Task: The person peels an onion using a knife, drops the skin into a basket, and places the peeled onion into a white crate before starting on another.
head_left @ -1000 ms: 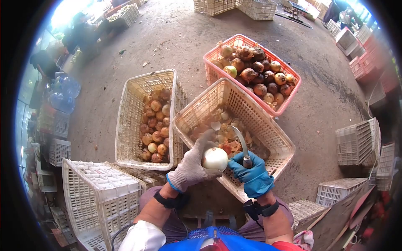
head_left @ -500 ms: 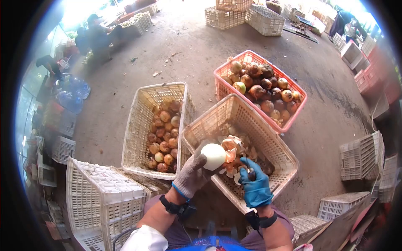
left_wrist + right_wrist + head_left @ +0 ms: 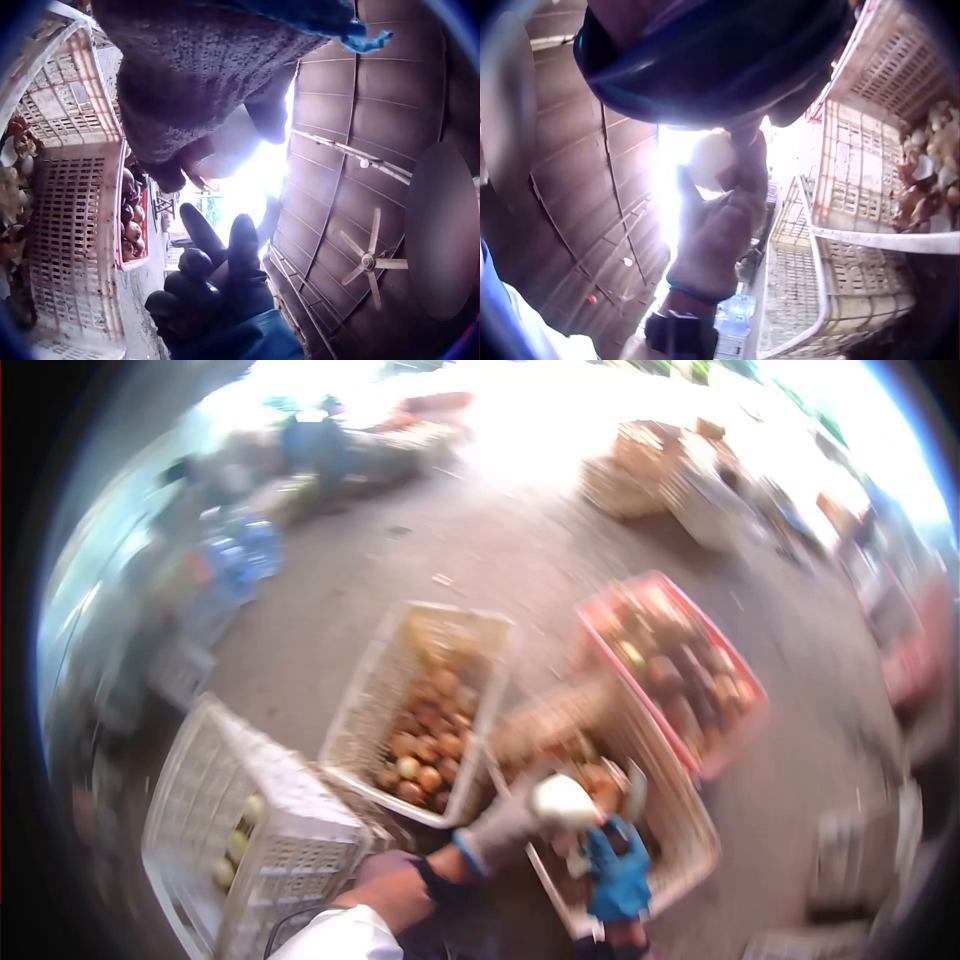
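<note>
A peeled white onion (image 3: 562, 802) is held in my grey-gloved left hand (image 3: 505, 828), fingers curled around its side. My right hand (image 3: 618, 870), in a blue rubber glove, grips a knife with a curved blade (image 3: 636, 792) close beside the onion. Both hands are over a dirty white crate (image 3: 683, 880) with loose brown onion skins (image 3: 604, 784) inside. In the left wrist view the right glove (image 3: 217, 289) has several fingers curled in. From the right wrist the onion (image 3: 711, 159) looks bright against the light. Motion blurs the head view.
Unpeeled brown onions (image 3: 430, 745) lie in a white crate (image 3: 360, 725) at left. Behind stands a red crate (image 3: 752, 745) of darker onions (image 3: 690, 670). A tipped white crate (image 3: 300, 825) at lower left holds pale onions (image 3: 237, 845). More crates (image 3: 650, 480) stand further back.
The head view has swung left, shifting the scene rightward and down. A strip of brown skin hung by the onion half a second ago; the onion now looks all white.
</note>
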Demonstrator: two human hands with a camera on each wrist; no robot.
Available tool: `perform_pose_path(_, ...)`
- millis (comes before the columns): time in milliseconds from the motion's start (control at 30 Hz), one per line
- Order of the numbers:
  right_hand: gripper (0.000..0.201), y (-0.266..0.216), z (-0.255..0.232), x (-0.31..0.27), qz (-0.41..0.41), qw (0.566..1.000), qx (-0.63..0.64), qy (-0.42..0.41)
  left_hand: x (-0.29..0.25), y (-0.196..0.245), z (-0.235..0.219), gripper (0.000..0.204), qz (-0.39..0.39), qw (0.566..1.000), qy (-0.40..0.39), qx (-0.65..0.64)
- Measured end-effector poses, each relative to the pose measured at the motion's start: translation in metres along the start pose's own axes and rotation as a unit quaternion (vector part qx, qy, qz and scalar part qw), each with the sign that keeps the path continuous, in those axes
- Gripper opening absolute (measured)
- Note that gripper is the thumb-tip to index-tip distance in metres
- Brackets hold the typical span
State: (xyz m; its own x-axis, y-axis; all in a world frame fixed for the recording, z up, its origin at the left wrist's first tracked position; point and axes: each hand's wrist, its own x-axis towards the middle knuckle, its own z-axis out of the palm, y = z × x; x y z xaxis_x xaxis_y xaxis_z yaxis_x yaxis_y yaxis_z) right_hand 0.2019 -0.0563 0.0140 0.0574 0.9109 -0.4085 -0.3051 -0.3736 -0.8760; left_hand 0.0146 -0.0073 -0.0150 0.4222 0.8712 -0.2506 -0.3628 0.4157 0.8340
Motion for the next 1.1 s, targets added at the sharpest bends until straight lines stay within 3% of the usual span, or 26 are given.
perform_pose_path(33, 0.023, 0.013, -0.01, 0.012, 0.008, 1.0, -0.021, 0.016, -0.004, 0.0, 0.011, 0.088, 0.055, 0.996, 0.071, 0.029)
perform_pose_path(67, 0.022, 0.027, -0.02, 0.025, -0.015, 0.997, -0.067, 0.018, -0.003, 0.007, 0.018, 0.093, 0.028, 0.994, 0.049, 0.096)
perform_pose_path(100, 0.021, 0.023, -0.014, 0.031, -0.057, 0.991, -0.117, 0.029, 0.001, -0.01, 0.018, 0.099, 0.088, 0.988, 0.055, 0.114)
perform_pose_path(133, 0.02, 0.022, -0.012, 0.033, -0.102, 0.98, -0.167, 0.034, 0.003, -0.009, 0.027, 0.104, 0.097, 0.989, 0.039, 0.108)
perform_pose_path(167, 0.019, 0.021, -0.01, 0.037, -0.141, 0.968, -0.204, 0.035, 0.0, 0.013, 0.04, 0.108, 0.027, 0.995, 0.012, 0.092)
perform_pose_path(200, 0.018, 0.021, -0.007, 0.036, -0.178, 0.954, -0.237, 0.042, 0.011, 0.005, 0.044, 0.111, 0.153, 0.978, -0.016, 0.141)
perform_pose_path(233, 0.017, 0.021, -0.006, 0.037, -0.204, 0.942, -0.263, 0.045, 0.013, -0.004, 0.039, 0.111, 0.166, 0.98, -0.024, 0.11)
perform_pose_path(367, 0.013, 0.017, -0.004, 0.038, -0.267, 0.908, -0.316, 0.063, -0.016, 0.057, 0.074, 0.11, 0.193, 0.977, -0.088, 0.0)
perform_pose_path(433, 0.012, 0.022, -0.009, 0.042, -0.294, 0.895, -0.327, 0.067, -0.017, 0.036, 0.063, 0.109, 0.138, 0.989, -0.014, 0.04)
perform_pose_path(533, 0.009, 0.023, -0.017, 0.043, -0.329, 0.878, -0.336, 0.09, -0.004, 0.015, 0.027, 0.105, 0.01, 0.997, 0.031, 0.064)
perform_pose_path(600, 0.008, 0.024, -0.027, 0.043, -0.353, 0.867, -0.336, 0.105, -0.006, -0.01, 0.024, 0.103, 0.011, 0.999, 0.049, -0.016)
perform_pose_path(633, 0.007, 0.025, -0.032, 0.044, -0.364, 0.864, -0.329, 0.11, -0.003, -0.017, 0.023, 0.105, 0.067, 0.993, 0.063, 0.074)
perform_pose_path(667, 0.007, 0.024, -0.037, 0.042, -0.371, 0.868, -0.309, 0.116, -0.002, -0.011, 0.024, 0.106, 0.057, 0.997, 0.037, 0.04)
perform_pose_path(700, 0.011, 0.01, -0.038, 0.033, -0.33, 0.86, -0.371, 0.118, 0.0, -0.011, 0.023, 0.106, 0.075, 0.997, 0.02, -0.004)
perform_pose_path(733, 0.015, 0.003, -0.036, 0.019, -0.216, 0.953, -0.195, 0.079, -0.002, -0.012, 0.023, 0.106, 0.034, 0.996, 0.041, -0.069)
perform_pose_path(767, 0.021, -0.006, -0.03, 0.014, -0.265, 0.934, -0.227, 0.07, 0.005, -0.016, 0.015, 0.106, 0.031, 0.993, -0.021, -0.115)
perform_pose_path(833, 0.033, -0.006, -0.024, 0.015, -0.182, 0.966, -0.165, 0.077, -0.001, -0.01, 0.019, 0.099, 0.045, 0.973, -0.018, -0.227)
perform_pose_path(867, 0.039, 0.0, -0.028, 0.016, -0.187, 0.96, -0.201, 0.056, -0.005, -0.007, 0.017, 0.094, 0.021, 0.97, 0.01, -0.242)
perform_pose_path(900, 0.039, 0.002, -0.028, 0.015, -0.139, 0.973, -0.175, 0.051, -0.006, -0.002, 0.017, 0.093, 0.018, 0.968, 0.033, -0.248)
perform_pose_path(1033, 0.035, 0.01, -0.024, 0.01, -0.296, 0.878, -0.375, 0.018, -0.003, -0.008, 0.004, 0.089, 0.034, 0.967, 0.056, -0.244)
perform_pose_path(1100, 0.035, 0.006, -0.023, 0.007, -0.308, 0.853, -0.422, 0.009, -0.003, -0.011, 0.003, 0.088, 0.032, 0.967, 0.055, -0.246)
